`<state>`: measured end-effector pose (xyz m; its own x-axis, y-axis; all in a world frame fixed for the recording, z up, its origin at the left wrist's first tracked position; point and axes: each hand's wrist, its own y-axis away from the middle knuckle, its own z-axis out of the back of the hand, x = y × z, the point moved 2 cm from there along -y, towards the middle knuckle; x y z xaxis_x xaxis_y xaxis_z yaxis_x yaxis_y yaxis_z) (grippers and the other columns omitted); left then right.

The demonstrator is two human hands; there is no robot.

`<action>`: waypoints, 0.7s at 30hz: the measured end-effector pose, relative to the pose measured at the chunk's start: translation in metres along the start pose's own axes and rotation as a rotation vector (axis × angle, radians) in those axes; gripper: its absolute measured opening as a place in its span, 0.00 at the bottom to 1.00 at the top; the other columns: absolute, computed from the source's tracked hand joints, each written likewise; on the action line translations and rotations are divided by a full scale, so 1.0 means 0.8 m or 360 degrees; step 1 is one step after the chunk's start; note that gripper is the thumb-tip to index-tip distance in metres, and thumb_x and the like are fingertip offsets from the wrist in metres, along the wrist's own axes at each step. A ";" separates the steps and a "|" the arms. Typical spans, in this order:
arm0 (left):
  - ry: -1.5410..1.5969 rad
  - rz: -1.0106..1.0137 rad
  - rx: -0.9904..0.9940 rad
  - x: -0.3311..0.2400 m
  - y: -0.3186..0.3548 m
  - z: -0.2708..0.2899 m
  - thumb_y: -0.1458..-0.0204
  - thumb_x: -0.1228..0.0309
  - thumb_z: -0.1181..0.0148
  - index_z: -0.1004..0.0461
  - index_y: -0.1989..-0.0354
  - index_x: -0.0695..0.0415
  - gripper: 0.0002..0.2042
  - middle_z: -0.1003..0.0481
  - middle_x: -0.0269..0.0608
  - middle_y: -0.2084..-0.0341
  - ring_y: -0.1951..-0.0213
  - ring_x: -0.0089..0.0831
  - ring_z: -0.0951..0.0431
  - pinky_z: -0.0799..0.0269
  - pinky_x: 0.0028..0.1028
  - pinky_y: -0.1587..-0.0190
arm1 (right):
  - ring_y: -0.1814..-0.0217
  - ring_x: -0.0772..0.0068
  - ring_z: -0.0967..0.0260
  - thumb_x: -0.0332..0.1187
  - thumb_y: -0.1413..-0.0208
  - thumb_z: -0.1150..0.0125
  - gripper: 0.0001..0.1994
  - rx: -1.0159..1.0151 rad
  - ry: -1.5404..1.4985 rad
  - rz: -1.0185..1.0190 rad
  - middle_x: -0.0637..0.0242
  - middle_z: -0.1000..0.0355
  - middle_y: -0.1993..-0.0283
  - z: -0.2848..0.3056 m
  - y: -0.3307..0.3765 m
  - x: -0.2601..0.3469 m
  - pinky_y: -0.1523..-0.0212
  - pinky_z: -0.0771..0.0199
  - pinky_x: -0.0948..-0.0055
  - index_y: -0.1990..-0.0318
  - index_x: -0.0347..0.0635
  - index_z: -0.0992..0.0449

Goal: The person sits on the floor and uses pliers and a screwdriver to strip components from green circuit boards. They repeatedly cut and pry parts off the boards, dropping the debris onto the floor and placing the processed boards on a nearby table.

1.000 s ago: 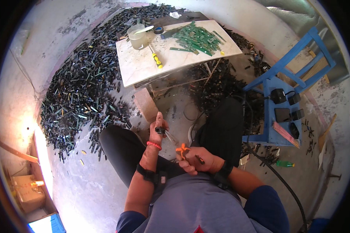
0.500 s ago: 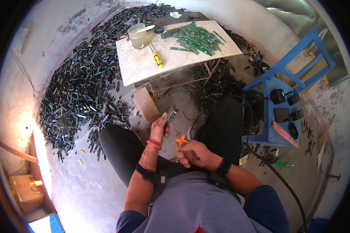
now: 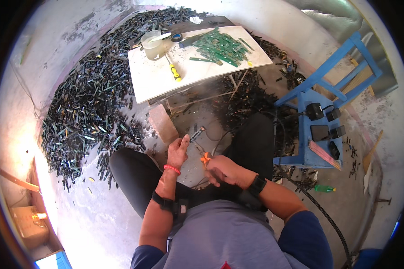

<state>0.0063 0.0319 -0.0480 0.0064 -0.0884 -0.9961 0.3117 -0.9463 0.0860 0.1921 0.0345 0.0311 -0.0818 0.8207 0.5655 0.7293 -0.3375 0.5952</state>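
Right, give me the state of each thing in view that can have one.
Left hand, closed on a slim metal piece.
Right hand, closed on an orange tool.
Yellow-handled screwdriver, lying on the table.
Translucent tub, upright, white stick across its top.
Tape roll, lying flat.
Green strips, loosely heaped.
Green bottle, lying on its side.
Blue chair, upright, black devices on it.

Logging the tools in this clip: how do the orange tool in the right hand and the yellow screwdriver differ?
The orange tool is gripped in the right hand; the yellow screwdriver lies on the white tabletop.
The orange tool is partly hidden by fingers; the yellow screwdriver's handle and shaft are exposed.
The orange tool's visible part is bright orange; the yellow screwdriver's handle is yellow with black.
Both show bright colouring.
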 end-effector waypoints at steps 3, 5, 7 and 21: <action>-0.0053 -0.0034 0.0019 -0.017 0.004 -0.003 0.47 0.50 0.45 0.31 0.74 0.61 0.22 0.40 0.28 0.88 0.89 0.17 0.42 0.47 0.21 0.86 | 0.84 0.70 0.37 0.30 0.52 0.54 0.06 0.0011 -0.0215 -0.0114 0.63 0.35 0.78 -0.008 0.011 0.020 0.87 0.38 0.72 0.71 0.37 0.33; -0.0046 -0.0050 0.0038 -0.018 0.006 -0.003 0.47 0.51 0.46 0.31 0.74 0.61 0.22 0.40 0.28 0.87 0.89 0.17 0.43 0.47 0.21 0.86 | 0.84 0.71 0.37 0.30 0.52 0.54 0.06 0.0017 -0.0221 -0.0116 0.64 0.35 0.79 -0.010 0.015 0.023 0.87 0.38 0.71 0.72 0.37 0.33; -0.0071 -0.0082 0.0034 -0.017 0.006 -0.004 0.46 0.51 0.46 0.32 0.74 0.61 0.21 0.40 0.28 0.88 0.89 0.17 0.43 0.47 0.21 0.86 | 0.85 0.71 0.37 0.30 0.52 0.54 0.06 -0.0008 -0.0151 -0.0095 0.64 0.35 0.80 -0.008 0.014 0.021 0.88 0.38 0.71 0.72 0.37 0.34; -0.0190 0.0070 -0.0066 0.000 -0.001 -0.001 0.41 0.49 0.58 0.38 0.82 0.62 0.27 0.42 0.34 0.88 0.81 0.25 0.42 0.42 0.29 0.77 | 0.76 0.50 0.30 0.34 0.53 0.52 0.11 -0.0827 0.1938 0.0702 0.48 0.31 0.78 0.002 -0.021 -0.013 0.73 0.31 0.58 0.69 0.32 0.33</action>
<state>0.0072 0.0327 -0.0477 -0.0915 -0.1680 -0.9815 0.3528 -0.9272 0.1258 0.1818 0.0320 0.0143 -0.6419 -0.2184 0.7350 0.5386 -0.8107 0.2294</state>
